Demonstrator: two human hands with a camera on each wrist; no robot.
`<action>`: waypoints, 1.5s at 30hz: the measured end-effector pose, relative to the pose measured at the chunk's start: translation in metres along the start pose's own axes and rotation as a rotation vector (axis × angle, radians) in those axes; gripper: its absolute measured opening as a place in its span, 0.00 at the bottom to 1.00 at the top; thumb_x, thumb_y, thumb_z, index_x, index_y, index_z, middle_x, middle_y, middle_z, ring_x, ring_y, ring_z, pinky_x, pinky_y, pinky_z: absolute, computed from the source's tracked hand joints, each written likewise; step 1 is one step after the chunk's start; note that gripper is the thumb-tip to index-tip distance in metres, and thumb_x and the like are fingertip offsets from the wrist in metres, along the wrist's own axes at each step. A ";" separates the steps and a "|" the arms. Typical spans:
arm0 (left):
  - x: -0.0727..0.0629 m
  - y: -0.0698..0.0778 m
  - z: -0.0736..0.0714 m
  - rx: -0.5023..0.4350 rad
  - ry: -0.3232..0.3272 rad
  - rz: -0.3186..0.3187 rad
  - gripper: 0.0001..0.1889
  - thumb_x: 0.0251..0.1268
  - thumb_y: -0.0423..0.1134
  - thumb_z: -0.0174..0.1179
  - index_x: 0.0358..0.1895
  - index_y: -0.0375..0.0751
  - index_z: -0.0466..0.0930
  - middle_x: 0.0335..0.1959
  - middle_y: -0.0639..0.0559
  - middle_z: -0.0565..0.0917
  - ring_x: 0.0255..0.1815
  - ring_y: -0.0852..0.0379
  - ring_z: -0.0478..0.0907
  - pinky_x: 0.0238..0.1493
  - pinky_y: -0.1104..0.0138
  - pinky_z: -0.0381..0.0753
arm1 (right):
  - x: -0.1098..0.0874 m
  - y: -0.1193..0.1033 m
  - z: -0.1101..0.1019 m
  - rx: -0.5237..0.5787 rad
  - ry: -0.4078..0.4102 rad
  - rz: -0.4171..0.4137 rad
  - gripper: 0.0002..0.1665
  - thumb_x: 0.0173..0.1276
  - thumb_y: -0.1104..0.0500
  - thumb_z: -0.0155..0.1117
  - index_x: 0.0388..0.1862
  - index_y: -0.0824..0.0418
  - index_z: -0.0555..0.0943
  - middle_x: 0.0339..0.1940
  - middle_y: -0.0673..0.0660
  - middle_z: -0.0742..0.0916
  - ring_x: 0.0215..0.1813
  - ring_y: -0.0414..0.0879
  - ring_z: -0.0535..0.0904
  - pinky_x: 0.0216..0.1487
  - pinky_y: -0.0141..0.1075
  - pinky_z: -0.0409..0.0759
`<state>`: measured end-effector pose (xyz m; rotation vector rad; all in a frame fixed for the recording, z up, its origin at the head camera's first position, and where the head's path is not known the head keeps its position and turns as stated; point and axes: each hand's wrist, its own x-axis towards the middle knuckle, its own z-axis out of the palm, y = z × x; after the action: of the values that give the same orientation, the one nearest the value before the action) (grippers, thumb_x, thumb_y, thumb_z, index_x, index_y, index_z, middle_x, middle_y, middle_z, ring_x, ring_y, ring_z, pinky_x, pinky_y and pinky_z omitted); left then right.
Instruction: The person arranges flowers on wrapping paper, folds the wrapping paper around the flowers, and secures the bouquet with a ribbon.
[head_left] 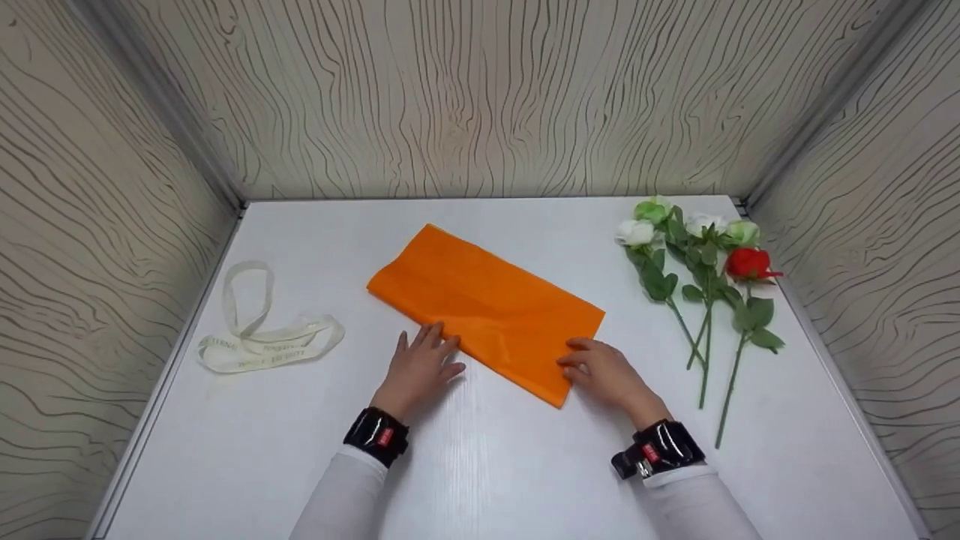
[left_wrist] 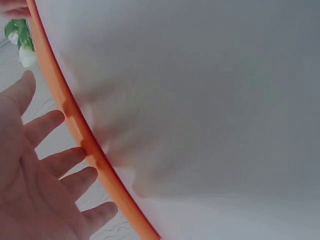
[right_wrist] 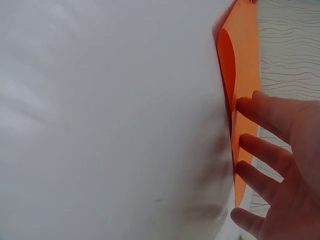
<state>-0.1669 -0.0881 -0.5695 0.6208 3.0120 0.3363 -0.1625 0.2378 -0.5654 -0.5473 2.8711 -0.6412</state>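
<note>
A folded sheet of orange wrapping paper (head_left: pixel 487 300) lies slantwise on the white table. The left hand (head_left: pixel 420 371) touches its near long edge with spread fingers. In the left wrist view, that hand (left_wrist: pixel 40 175) has nearly straight fingers, their tips against the orange edge. At the short right end, the right hand (head_left: pixel 607 373) rests its fingertips on the paper. The right wrist view has the right hand (right_wrist: pixel 285 150) with fingers apart and slightly bent, touching the orange paper (right_wrist: pixel 245 75), whose fold loops open there. Neither hand pinches the sheet.
A cream ribbon (head_left: pixel 277 352) with printed lettering lies loosely looped on the left. Several artificial flowers stand out on the right: white-green roses (head_left: pixel 637 232) and a red rose (head_left: pixel 748 264), with green stems toward the near side. Patterned walls (head_left: pixel 480 97) enclose the table's back and sides.
</note>
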 end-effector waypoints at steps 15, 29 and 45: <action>0.007 0.003 0.003 -0.002 -0.022 -0.030 0.28 0.59 0.60 0.48 0.61 0.54 0.66 0.63 0.44 0.63 0.65 0.46 0.55 0.59 0.41 0.45 | 0.017 0.009 0.007 -0.075 0.258 0.270 0.35 0.60 0.47 0.58 0.64 0.58 0.64 0.65 0.68 0.60 0.65 0.61 0.53 0.58 0.59 0.52; 0.007 0.001 0.005 -0.027 -0.033 -0.045 0.29 0.58 0.60 0.49 0.62 0.56 0.65 0.64 0.45 0.61 0.65 0.46 0.53 0.58 0.39 0.42 | 0.025 0.015 0.010 -0.129 0.142 0.320 0.32 0.64 0.44 0.51 0.65 0.55 0.64 0.66 0.66 0.59 0.66 0.61 0.52 0.57 0.63 0.46; 0.008 0.001 0.006 -0.016 -0.047 -0.046 0.29 0.59 0.61 0.48 0.63 0.57 0.64 0.64 0.46 0.61 0.66 0.47 0.53 0.58 0.39 0.44 | 0.028 0.010 0.011 -0.040 0.248 0.268 0.34 0.60 0.52 0.60 0.64 0.60 0.63 0.59 0.65 0.69 0.61 0.58 0.61 0.60 0.59 0.47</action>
<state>-0.1732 -0.0834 -0.5748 0.5485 2.9701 0.3382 -0.1889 0.2317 -0.5815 -0.0854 3.1136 -0.6486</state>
